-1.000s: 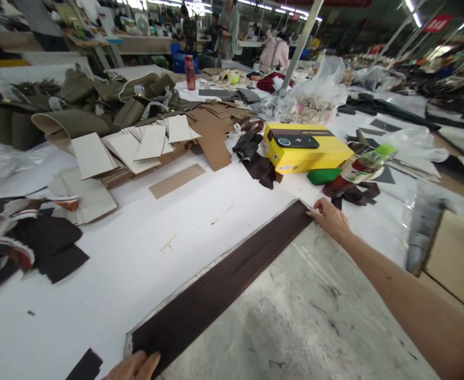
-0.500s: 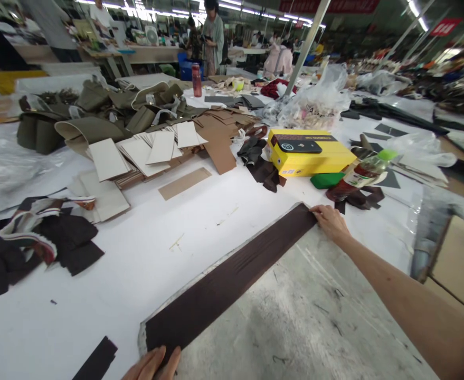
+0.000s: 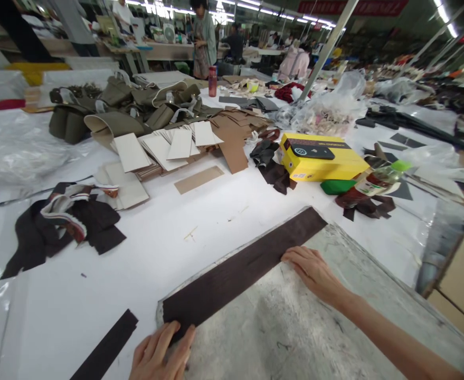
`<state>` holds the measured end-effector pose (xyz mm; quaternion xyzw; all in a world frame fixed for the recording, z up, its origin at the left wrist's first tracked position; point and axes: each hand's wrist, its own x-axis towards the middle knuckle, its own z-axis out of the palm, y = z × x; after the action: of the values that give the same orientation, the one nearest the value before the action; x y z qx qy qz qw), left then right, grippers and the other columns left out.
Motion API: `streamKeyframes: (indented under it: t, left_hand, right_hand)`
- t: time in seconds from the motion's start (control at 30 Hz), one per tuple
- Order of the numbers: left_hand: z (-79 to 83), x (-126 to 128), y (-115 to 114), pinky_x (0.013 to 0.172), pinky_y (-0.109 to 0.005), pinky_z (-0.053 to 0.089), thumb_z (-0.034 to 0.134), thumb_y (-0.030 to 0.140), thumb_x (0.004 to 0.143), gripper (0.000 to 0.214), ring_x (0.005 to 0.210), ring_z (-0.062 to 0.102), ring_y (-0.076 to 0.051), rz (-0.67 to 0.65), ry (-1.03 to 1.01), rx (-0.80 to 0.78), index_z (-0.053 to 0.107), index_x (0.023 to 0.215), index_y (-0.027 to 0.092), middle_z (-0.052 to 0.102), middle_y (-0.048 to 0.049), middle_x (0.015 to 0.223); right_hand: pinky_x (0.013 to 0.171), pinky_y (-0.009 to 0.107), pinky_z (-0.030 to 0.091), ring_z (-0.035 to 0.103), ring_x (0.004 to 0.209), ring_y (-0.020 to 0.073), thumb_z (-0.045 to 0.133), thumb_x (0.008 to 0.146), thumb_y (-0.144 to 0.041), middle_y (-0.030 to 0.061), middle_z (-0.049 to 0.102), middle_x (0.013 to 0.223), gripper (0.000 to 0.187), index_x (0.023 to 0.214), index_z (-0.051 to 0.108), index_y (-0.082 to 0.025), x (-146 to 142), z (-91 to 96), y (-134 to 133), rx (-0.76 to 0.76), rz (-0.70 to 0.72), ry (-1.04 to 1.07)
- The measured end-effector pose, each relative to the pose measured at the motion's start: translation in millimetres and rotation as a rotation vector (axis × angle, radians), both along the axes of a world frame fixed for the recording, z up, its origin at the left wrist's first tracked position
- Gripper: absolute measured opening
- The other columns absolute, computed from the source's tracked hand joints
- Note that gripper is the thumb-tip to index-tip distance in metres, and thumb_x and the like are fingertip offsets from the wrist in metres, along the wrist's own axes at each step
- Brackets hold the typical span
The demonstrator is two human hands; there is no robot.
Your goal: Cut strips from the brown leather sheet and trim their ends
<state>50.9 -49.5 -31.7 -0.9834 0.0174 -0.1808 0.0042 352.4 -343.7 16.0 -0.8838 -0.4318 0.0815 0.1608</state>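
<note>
A large workshop hall with rows of ceiling lamps is in the background, and several people stand at far benches. In front is a wide white table [image 3: 148,264], and a grey scratched board [image 3: 295,338] lies on its near right part.

A long dark brown strip [image 3: 243,269] lies flat along the left edge of this board and runs from near left to far right. The left hand [image 3: 160,353] is open with the palm down; its fingertips rest on the near end of the strip and grip nothing. The right hand [image 3: 314,272] is also open and flat on the board. Its fingertips touch the inner edge of the strip, past the middle, and it holds nothing.

A second, narrower dark strip [image 3: 105,345] lies on the white table, left of the left hand and apart from the board. Further left is a heap of dark scraps [image 3: 69,221]. Beyond the board stands a yellow box [image 3: 334,166] with a black phone [image 3: 313,151] on top. Just beside the box are a green object [image 3: 337,186] and a lying bottle [image 3: 374,182] with a green cap. In the middle of the table lie pale cardboard pieces [image 3: 164,148], fanned out, with olive green material [image 3: 136,103] piled behind them. A red bottle [image 3: 212,81] stands upright further back.
</note>
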Motion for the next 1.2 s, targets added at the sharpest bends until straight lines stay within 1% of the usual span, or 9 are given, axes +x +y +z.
streamKeyframes:
  t: [0.07,0.17,0.23,0.3,0.4,0.53,0.7,0.87,1.2]
  left_hand:
    - [17.5,1.0,-3.6,0.079,-0.030,0.043,0.053,0.021,0.084,0.038,0.096,0.061,-0.017,0.040,0.099,-0.122,0.056,0.120,0.034,0.065,-0.0026,0.104]
    - [42.6,2.4,-5.4,0.087,-0.037,0.042,0.045,0.021,0.090,0.028,0.102,0.057,-0.019,0.174,0.239,-0.527,0.058,0.113,0.029,0.063,-0.0044,0.106]
    - [52.3,-2.1,1.1,0.090,-0.037,0.042,0.040,0.023,0.092,0.025,0.103,0.056,-0.019,0.307,0.183,-0.834,0.059,0.108,0.024,0.063,-0.0061,0.105]
    - [59.4,-16.7,8.9,0.084,-0.032,0.045,0.042,0.024,0.091,0.019,0.095,0.057,-0.017,0.474,0.090,-1.014,0.059,0.101,0.022,0.062,-0.0056,0.100]
    - [69.6,-54.9,10.4,0.075,-0.028,0.046,0.045,0.024,0.090,0.016,0.086,0.057,-0.016,0.625,0.118,-1.049,0.060,0.095,0.022,0.059,-0.0043,0.095]
    - [75.2,-105.0,-10.6,0.066,-0.027,0.045,0.045,0.032,0.089,0.017,0.076,0.057,-0.016,0.831,0.204,-1.088,0.059,0.091,0.022,0.060,-0.0033,0.086]
    - [74.1,-118.3,-44.5,0.053,-0.024,0.041,0.041,0.036,0.089,0.023,0.061,0.056,-0.015,0.972,0.390,-1.518,0.055,0.078,0.021,0.060,-0.0007,0.066]
    - [80.8,-121.6,-45.4,0.058,-0.027,0.039,0.043,0.027,0.087,0.017,0.064,0.054,-0.015,0.888,0.327,-1.262,0.059,0.086,0.021,0.059,-0.0013,0.072]
    - [67.8,-155.5,24.0,0.070,-0.033,0.047,0.044,0.019,0.086,0.016,0.083,0.058,-0.019,0.972,0.081,-0.919,0.058,0.094,0.020,0.059,-0.0056,0.091]
  right_hand:
    - [0.089,0.040,0.041,0.055,0.102,0.0207,0.033,0.095,-0.029,0.0058,0.061,0.106,0.028,0.101,0.060,-0.025,1.3,2.4,-0.2,0.103,-0.051,-0.014]
    - [0.085,0.042,0.044,0.057,0.096,0.0243,0.043,0.090,-0.043,0.0059,0.063,0.101,0.025,0.097,0.062,-0.028,-11.1,10.4,8.6,0.261,-0.151,-0.080]
    - [0.069,0.040,0.048,0.058,0.093,0.0264,0.045,0.086,-0.052,0.0055,0.063,0.102,0.028,0.098,0.062,-0.032,-31.4,15.3,19.7,0.260,-0.210,0.019]
    - [0.060,0.037,0.049,0.059,0.089,0.0256,0.048,0.084,-0.055,0.0041,0.063,0.101,0.028,0.099,0.061,-0.035,-63.4,19.9,32.2,0.238,-0.211,0.196]
    - [0.062,0.034,0.052,0.061,0.083,0.0224,0.048,0.086,-0.048,0.0036,0.063,0.097,0.023,0.099,0.061,-0.034,-128.7,23.9,50.9,0.253,-0.088,0.373]
    - [0.069,0.028,0.054,0.061,0.088,0.0178,0.042,0.093,-0.033,0.0029,0.060,0.102,0.025,0.114,0.054,-0.034,-216.6,19.7,76.9,0.233,0.088,0.549]
    - [0.075,0.026,0.054,0.060,0.093,0.0156,0.037,0.094,-0.026,0.0028,0.058,0.105,0.029,0.120,0.047,-0.034,-279.9,13.8,110.9,0.283,0.150,0.615]
    - [0.079,0.032,0.053,0.058,0.098,0.0188,0.037,0.094,-0.027,0.0046,0.057,0.108,0.027,0.118,0.049,-0.032,-293.3,10.7,140.7,0.294,0.152,0.481]
    - [0.082,0.040,0.048,0.055,0.099,0.0245,0.040,0.091,-0.019,0.0087,0.056,0.109,0.023,0.111,0.050,-0.022,-310.1,1.1,206.8,0.110,0.221,0.303]
